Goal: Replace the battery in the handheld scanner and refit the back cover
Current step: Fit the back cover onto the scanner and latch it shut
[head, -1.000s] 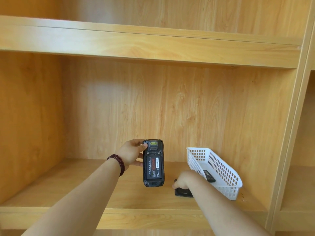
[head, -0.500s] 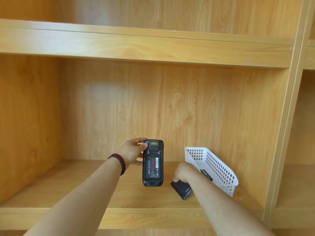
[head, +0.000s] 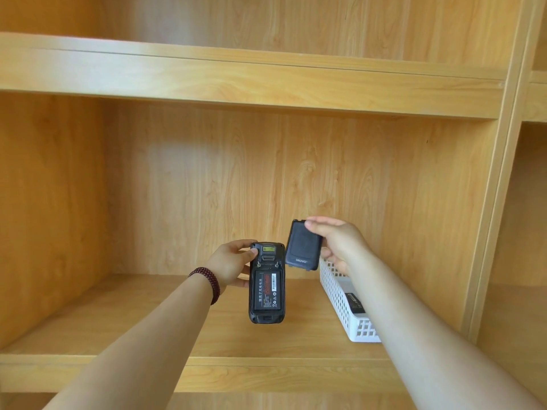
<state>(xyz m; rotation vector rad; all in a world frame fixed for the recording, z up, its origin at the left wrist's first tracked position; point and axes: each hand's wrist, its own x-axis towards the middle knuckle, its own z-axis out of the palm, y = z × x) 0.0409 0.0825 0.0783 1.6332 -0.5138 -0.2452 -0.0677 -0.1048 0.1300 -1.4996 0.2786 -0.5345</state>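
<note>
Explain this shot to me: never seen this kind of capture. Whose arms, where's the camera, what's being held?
No machine here: a person works bare-handed, filmed by a wide-angle camera worn on their head, looking forward and down. The left hand holds the handheld scanner with its back facing the camera, the battery exposed in its bay. The right hand holds the dark back cover just beside the scanner, not yet fitted. On the wooden shelf sits a white basket with a dark item inside, too hidden to identify.

The right forearm hides much of the white basket point(head: 337, 294); a dark item point(head: 353, 301) inside shows only partly. The battery point(head: 268, 291) label's print is too small to read.
</note>
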